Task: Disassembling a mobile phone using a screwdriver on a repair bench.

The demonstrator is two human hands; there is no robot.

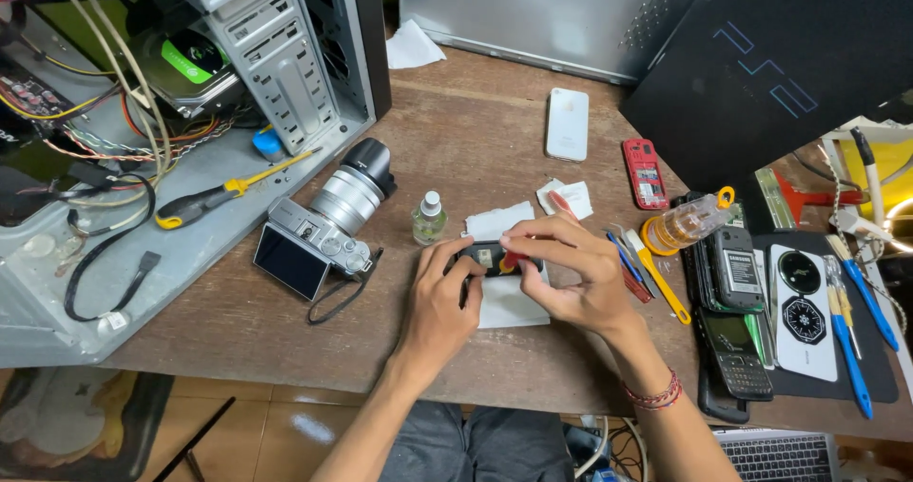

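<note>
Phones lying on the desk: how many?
5: white phone at top centre, red phone beside it, three dark phones stacked right. Others may be hidden.

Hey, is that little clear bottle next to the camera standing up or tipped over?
Upright. The small clear bottle stands on the wooden table, white cap on top, beside the silver camera.
</note>
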